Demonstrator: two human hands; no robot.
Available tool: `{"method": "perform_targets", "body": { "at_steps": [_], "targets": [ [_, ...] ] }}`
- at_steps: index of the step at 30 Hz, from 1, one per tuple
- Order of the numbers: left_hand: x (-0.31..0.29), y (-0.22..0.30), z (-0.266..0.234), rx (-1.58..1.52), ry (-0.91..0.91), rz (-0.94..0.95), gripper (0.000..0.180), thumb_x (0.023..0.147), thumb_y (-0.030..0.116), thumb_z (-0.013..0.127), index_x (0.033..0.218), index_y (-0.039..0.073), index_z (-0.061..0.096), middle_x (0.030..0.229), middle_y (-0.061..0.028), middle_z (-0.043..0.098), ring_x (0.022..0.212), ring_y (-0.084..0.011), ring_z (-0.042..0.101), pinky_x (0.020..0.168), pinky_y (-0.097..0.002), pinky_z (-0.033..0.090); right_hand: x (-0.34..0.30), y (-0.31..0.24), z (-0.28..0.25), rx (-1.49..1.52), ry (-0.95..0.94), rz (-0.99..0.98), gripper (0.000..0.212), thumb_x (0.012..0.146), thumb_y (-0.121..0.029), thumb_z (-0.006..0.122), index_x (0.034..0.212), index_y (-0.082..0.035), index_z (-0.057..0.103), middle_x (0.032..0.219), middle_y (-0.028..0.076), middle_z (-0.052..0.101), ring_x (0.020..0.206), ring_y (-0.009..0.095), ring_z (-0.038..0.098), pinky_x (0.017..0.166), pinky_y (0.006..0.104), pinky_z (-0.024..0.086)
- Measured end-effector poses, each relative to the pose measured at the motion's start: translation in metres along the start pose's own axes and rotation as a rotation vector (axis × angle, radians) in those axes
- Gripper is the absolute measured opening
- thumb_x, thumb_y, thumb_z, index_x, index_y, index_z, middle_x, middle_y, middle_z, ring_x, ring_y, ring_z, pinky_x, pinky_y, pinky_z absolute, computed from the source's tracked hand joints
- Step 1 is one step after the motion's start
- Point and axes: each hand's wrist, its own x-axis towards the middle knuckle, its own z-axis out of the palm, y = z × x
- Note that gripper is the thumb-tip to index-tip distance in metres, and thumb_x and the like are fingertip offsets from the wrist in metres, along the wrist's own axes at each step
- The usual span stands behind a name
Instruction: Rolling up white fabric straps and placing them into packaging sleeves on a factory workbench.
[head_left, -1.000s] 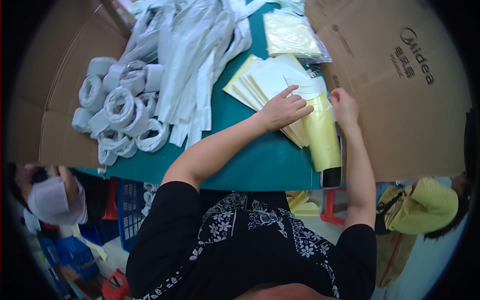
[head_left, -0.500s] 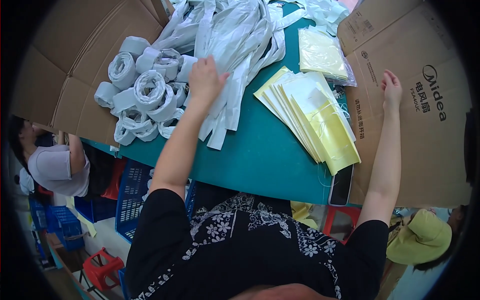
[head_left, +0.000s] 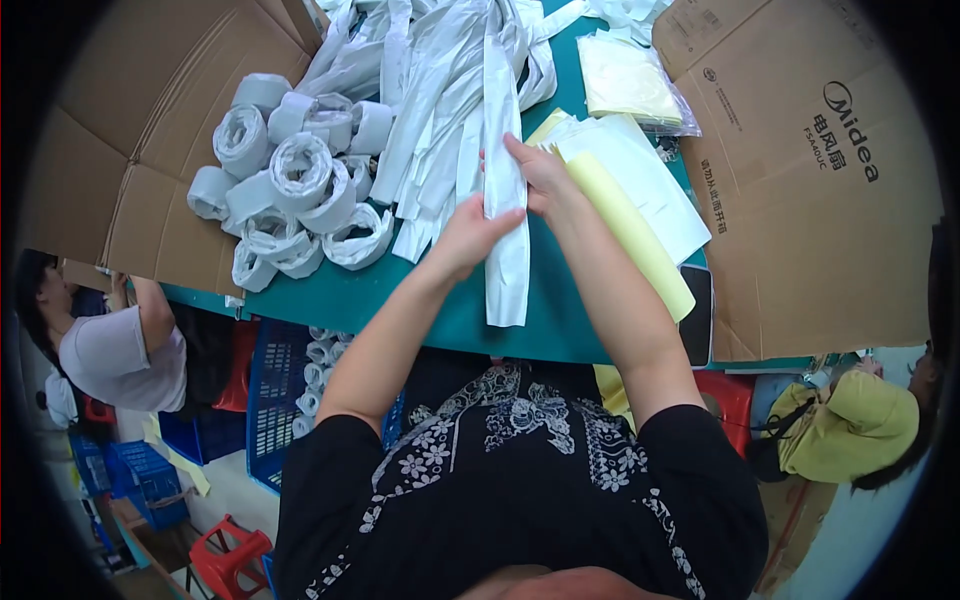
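Observation:
A long flat white strip (head_left: 507,280) of thin folded material lies lengthwise before me, its near end over the green table. My left hand (head_left: 474,236) is closed on its left edge, thumb across the top. Slightly farther along, my right hand (head_left: 541,178) grips the right edge, some of its fingers hidden under the strip. Behind it spreads a heap of similar loose strips (head_left: 425,130). Several rolled-up white strips (head_left: 300,170) are piled to the left. Under my right forearm is a stack of white and yellow sheets (head_left: 640,185), the top yellow one curled.
Cardboard walls stand at left (head_left: 160,130) and right (head_left: 800,190). A phone (head_left: 697,310) lies at the table's (head_left: 420,318) right front, and a bagged yellow pack (head_left: 630,80) lies behind the sheets. Below left, a blue basket (head_left: 275,400) holds rolls. People sit on both sides.
Both hands have come together at the middle and taken hold of one white strip, drawn nearer from the heap. The right hand left the right cardboard; the top yellow sheet now curls up.

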Motion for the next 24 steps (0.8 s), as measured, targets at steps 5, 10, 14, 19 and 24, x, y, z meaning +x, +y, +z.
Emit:
{"method": "perform_targets", "body": {
  "at_steps": [5,10,14,19,24],
  "targets": [
    [-0.076,-0.037,0.003,0.451,0.459,0.304,0.029,0.078,0.013,0.067,0.103,0.001,0.055,0.089,-0.0081,0.059,0.080,-0.0160,0.058,0.070,-0.0271,0.046,0.010,0.020,-0.007,-0.132,0.175,-0.148,0.024,0.087,-0.011,0.052,0.103,0.007,0.052,0.093,0.015,0.062,0.080,0.026,0.063,0.071,0.0401,0.053],
    [-0.143,-0.074,-0.001,1.157,0.425,0.665,0.024,0.070,0.017,0.071,0.092,0.011,0.063,0.086,-0.0056,0.056,0.082,-0.0225,0.053,0.076,-0.0364,0.036,0.025,0.031,-0.009,-0.095,0.200,-0.108,0.024,0.088,-0.010,0.048,0.104,0.009,0.050,0.088,0.017,0.062,0.074,0.026,0.063,0.067,0.0394,0.054],
    [-0.148,-0.090,0.004,1.277,0.470,0.641,0.029,0.074,0.020,0.067,0.101,0.012,0.064,0.095,-0.0040,0.053,0.090,-0.0225,0.049,0.080,-0.0395,0.033,0.027,0.032,0.001,-0.069,0.334,-0.072,0.021,0.084,-0.002,0.049,0.100,0.012,0.051,0.087,0.019,0.060,0.074,0.030,0.063,0.066,0.0430,0.053],
    [-0.151,-0.097,0.012,1.372,0.440,0.603,0.037,0.077,0.030,0.064,0.110,0.014,0.061,0.110,-0.0062,0.049,0.102,-0.0234,0.043,0.089,-0.0426,0.029,0.036,0.036,-0.020,-0.125,0.329,-0.053,0.022,0.085,-0.002,0.050,0.105,0.009,0.050,0.096,0.018,0.059,0.082,0.030,0.062,0.072,0.0427,0.053],
    [-0.151,-0.087,0.018,1.410,0.393,0.553,0.049,0.077,0.044,0.061,0.117,0.016,0.058,0.126,-0.0092,0.042,0.117,-0.0261,0.035,0.100,-0.0514,0.019,0.042,0.035,-0.024,-0.041,0.308,0.055,0.023,0.090,-0.008,0.046,0.107,0.006,0.050,0.093,0.016,0.060,0.084,0.028,0.062,0.076,0.0413,0.052]
  ]
}}
